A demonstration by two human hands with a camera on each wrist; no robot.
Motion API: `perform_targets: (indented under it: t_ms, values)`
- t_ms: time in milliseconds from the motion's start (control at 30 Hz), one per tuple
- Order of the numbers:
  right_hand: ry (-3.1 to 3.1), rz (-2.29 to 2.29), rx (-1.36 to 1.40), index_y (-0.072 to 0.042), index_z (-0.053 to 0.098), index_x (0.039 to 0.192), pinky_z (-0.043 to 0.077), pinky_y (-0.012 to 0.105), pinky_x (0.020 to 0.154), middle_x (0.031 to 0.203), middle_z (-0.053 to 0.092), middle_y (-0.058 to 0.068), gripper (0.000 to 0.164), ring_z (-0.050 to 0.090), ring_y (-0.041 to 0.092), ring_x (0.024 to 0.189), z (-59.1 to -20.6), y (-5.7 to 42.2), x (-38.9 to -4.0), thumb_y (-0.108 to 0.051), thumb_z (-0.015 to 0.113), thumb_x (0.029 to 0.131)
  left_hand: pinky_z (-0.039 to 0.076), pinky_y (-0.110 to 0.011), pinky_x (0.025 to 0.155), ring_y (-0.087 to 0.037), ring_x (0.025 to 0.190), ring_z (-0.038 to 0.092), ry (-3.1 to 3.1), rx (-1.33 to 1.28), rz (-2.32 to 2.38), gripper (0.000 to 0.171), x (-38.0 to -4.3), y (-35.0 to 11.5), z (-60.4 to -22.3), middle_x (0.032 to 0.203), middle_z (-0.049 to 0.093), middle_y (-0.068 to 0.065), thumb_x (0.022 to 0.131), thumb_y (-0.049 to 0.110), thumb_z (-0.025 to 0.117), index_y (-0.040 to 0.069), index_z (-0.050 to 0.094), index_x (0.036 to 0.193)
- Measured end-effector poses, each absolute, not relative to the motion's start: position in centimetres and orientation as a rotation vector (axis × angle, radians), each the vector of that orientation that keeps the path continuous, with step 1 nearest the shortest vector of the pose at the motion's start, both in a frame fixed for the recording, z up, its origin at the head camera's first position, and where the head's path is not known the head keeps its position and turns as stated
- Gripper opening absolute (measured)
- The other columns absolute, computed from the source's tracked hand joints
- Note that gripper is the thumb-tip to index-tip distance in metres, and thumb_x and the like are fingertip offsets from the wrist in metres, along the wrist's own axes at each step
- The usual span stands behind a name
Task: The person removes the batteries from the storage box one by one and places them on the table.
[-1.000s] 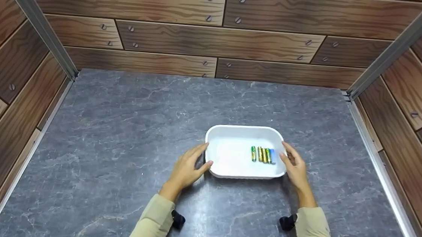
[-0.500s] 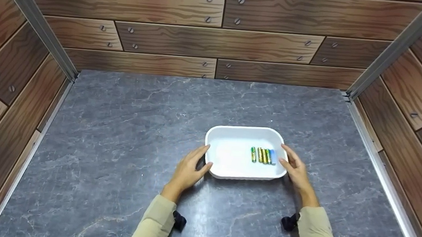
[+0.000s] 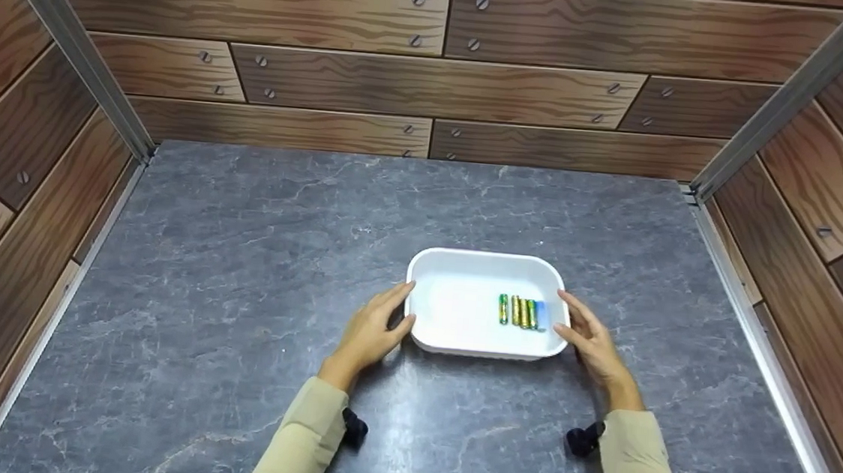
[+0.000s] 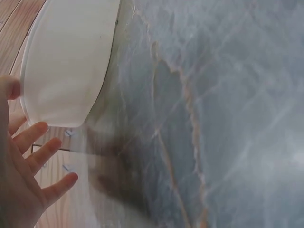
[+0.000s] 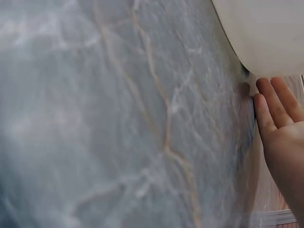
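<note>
A white plastic basin with rounded corners stands upright on the table in the head view. Toward its right end, several green-and-gold batteries lie side by side on its floor, beside a small light-blue piece. My left hand is at the basin's left end, thumb and fingertips right at the rim; the left wrist view shows its fingers spread and fairly straight. At the right end my right hand has thumb and forefinger at the rim. Its other fingers extend straight beside the wall in the right wrist view.
The grey marbled tabletop extends around the basin. Wood-patterned panels enclose the back and both sides, with metal posts at the back corners. Dark wrist cameras sit at the sleeve cuffs.
The basin has shifted very slightly left and turned a little, its edges now level in view. My left hand has moved slightly left; my right forearm has moved slightly right.
</note>
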State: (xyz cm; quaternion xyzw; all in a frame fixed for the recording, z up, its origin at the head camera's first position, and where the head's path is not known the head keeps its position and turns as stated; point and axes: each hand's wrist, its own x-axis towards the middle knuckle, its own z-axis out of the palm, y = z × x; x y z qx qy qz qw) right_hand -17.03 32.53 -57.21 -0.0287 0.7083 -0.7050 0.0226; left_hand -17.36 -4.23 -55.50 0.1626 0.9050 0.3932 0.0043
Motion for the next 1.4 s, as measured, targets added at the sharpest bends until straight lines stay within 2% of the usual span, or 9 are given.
perform_targets:
  t_ms: [233, 400, 567, 833, 933, 1133, 1333, 1400]
  values:
    - [2.116, -2.198, -0.076, 0.008, 0.026, 0.147, 0.046, 0.013, 0.094, 0.127, 0.059, -0.017, 0.068, 0.056, -0.002, 0.117, -57.5, 32.7, -16.8, 0.006, 0.059, 0.088, 0.035, -0.055, 0.111, -0.033, 0.138, 0.043, 3.046, 0.639, 1.110, 0.053, -17.0, -3.9, -54.8, 0.145, 0.050, -0.011, 0.090, 0.028, 0.061, 0.012, 0.051, 0.139]
    - [2.050, -2.226, -0.091, 0.006, 0.021, 0.149, 0.040, 0.010, 0.097, 0.131, 0.054, -0.022, 0.070, 0.051, -0.007, 0.121, -57.8, 33.0, -16.6, 0.005, 0.056, 0.090, 0.039, -0.046, 0.111, -0.027, 0.130, 0.052, 3.201, 0.814, 0.971, 0.049, -17.0, -2.6, -53.8, 0.134, 0.059, -0.008, 0.087, 0.028, 0.065, 0.013, 0.057, 0.133]
    - [2.010, -2.239, -0.096, 0.004, 0.019, 0.151, 0.038, 0.010, 0.099, 0.133, 0.051, -0.023, 0.071, 0.049, -0.007, 0.122, -58.0, 32.8, -16.7, 0.006, 0.055, 0.090, 0.045, -0.036, 0.103, -0.021, 0.114, 0.061, 3.194, 0.946, 0.934, 0.045, -17.3, -1.1, -53.1, 0.120, 0.067, -0.004, 0.087, 0.029, 0.066, 0.013, 0.060, 0.129]
    - [1.960, -2.262, -0.141, 0.003, 0.018, 0.151, 0.039, 0.011, 0.099, 0.132, 0.052, -0.024, 0.071, 0.050, -0.006, 0.122, -58.2, 32.3, -16.9, 0.006, 0.054, 0.090, 0.051, -0.034, 0.088, -0.018, 0.101, 0.064, 3.144, 0.998, 0.858, 0.043, -18.0, 1.5, -52.6, 0.109, 0.070, -0.001, 0.087, 0.033, 0.067, 0.016, 0.063, 0.126]
    - [1.959, -2.254, -0.125, 0.002, 0.019, 0.152, 0.038, 0.011, 0.100, 0.135, 0.050, -0.022, 0.071, 0.049, -0.007, 0.123, -58.2, 32.4, -17.0, 0.005, 0.055, 0.090, 0.052, -0.033, 0.082, -0.017, 0.097, 0.065, 3.104, 0.970, 0.840, 0.042, -18.3, 2.6, -52.5, 0.104, 0.071, 0.000, 0.087, 0.035, 0.067, 0.017, 0.064, 0.124]
    - [1.997, -2.191, -0.030, -0.001, 0.019, 0.152, 0.037, 0.009, 0.100, 0.150, 0.033, -0.003, 0.073, 0.046, -0.010, 0.124, -57.7, 32.8, -16.9, 0.004, 0.055, 0.090, 0.053, -0.030, 0.076, -0.016, 0.093, 0.067, 2.944, 0.836, 0.829, 0.040, -19.1, 5.0, -52.3, 0.102, 0.072, 0.001, 0.087, 0.037, 0.066, 0.020, 0.065, 0.124]
    - [1.977, -2.224, -0.097, -0.003, 0.023, 0.152, 0.038, 0.011, 0.100, 0.136, 0.047, -0.021, 0.070, 0.048, -0.007, 0.124, -58.0, 33.0, -17.0, 0.003, 0.056, 0.090, 0.054, -0.029, 0.075, -0.016, 0.091, 0.068, 2.874, 0.736, 0.744, 0.039, -20.1, 6.3, -53.1, 0.100, 0.072, 0.002, 0.086, 0.035, 0.068, 0.019, 0.066, 0.122]
    - [1.967, -2.245, -0.120, -0.002, 0.024, 0.151, 0.039, 0.011, 0.100, 0.134, 0.050, -0.022, 0.069, 0.049, -0.006, 0.124, -58.1, 32.9, -17.1, 0.003, 0.056, 0.090, 0.053, -0.029, 0.076, -0.015, 0.090, 0.067, 2.865, 0.709, 0.699, 0.039, -20.4, 6.5, -53.4, 0.099, 0.072, 0.002, 0.086, 0.034, 0.069, 0.019, 0.067, 0.121]
